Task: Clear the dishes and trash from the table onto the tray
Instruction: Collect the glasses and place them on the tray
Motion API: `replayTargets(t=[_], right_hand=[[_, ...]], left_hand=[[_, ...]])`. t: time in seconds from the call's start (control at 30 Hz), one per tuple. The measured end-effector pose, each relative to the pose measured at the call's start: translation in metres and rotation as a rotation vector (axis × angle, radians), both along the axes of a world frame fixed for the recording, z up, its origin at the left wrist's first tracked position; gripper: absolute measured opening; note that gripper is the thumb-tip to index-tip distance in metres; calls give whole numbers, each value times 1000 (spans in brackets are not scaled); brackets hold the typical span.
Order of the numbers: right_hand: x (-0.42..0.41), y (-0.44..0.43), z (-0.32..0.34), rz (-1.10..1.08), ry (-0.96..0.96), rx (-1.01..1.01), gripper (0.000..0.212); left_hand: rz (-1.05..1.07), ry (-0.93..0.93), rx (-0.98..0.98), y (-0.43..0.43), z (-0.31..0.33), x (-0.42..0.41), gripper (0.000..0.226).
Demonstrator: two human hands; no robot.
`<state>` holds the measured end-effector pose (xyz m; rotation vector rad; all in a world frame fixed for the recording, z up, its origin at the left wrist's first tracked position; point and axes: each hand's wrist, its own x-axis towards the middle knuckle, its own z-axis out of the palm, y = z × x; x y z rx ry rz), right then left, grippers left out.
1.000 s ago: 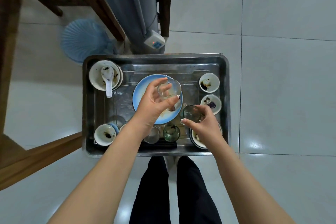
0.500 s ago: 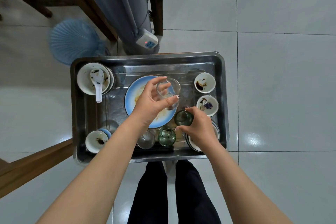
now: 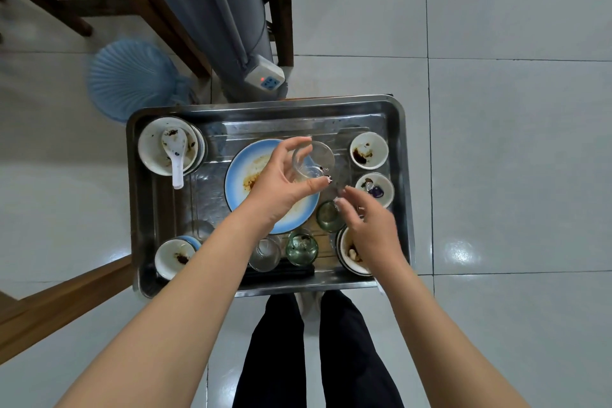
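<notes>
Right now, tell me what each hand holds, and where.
Left hand grips the clear glass by its side wall, thumb opposite fingers. Right hand holds nothing.

You have bright, even, diffuse light with only faint shadows. Expect a glare patch on the floor point(image 3: 461, 250) at 4 o'clock and streaked reflections on the tray point(image 3: 265, 105). The right hand point(image 3: 371, 228) shows motion blur. The wooden frame point(image 3: 92, 7) at 10 o'clock is smeared, and straight lines bow near the edges.

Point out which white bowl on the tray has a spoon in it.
The large bowl in the far left corner of the tray: a white spoon lies in it. The rest hold only stains or scraps.
</notes>
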<state>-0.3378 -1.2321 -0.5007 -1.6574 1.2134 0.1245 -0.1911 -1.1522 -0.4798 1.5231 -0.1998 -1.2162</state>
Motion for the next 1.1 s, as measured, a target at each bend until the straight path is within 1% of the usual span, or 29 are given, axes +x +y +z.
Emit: replayTargets(t=[0.07,0.1,0.17,0.23,0.3,0.37,0.43,0.5,0.57,0.63,0.7,0.77,0.83,0.97,1.1], right_hand=[[3,-6,14,-200,-121,75,22],[5,-10,21,-261,-166,105,16],[12,-16,32,-328,-245,169,20],[17,-19,36,-371,-275,230,19],[19,-21,33,-376,-250,248,13],[19,-23,28,-412,-222,252,16],[19,-26,24,-448,-184,245,17],[19,-29,19,-472,-137,230,17],[20,-32,14,-497,-105,228,16],[20,-33,8,-508,-90,236,16],[20,-33,3,-509,-83,235,14],[22,-33,-2,-518,-69,218,10],[23,-33,-8,-521,-43,189,7],[26,-34,-16,-500,20,112,5],[28,-35,-17,-433,82,22,14]], left_hand=[[-33,-12,3,-4,-3,-3,58],[-57,-18,7,-6,-5,-4,59],[-95,-3,10,-10,-9,-7,61],[-110,23,1,-15,-10,-11,62],[-116,-3,21,-20,-11,-15,65],[-131,-29,56,-22,-14,-17,73],[-148,-17,76,-24,-17,-18,80],[-139,15,85,-24,-22,-19,81],[-105,31,105,-25,-26,-20,71],[-69,17,142,-24,-32,-22,49],[-43,-13,185,-25,-36,-24,36],[-19,-61,229,-26,-37,-26,37],[-3,-115,277,-29,-38,-26,44],[-37,-240,391,-36,-37,-27,48],[-88,-414,476,-42,-35,-27,43]])
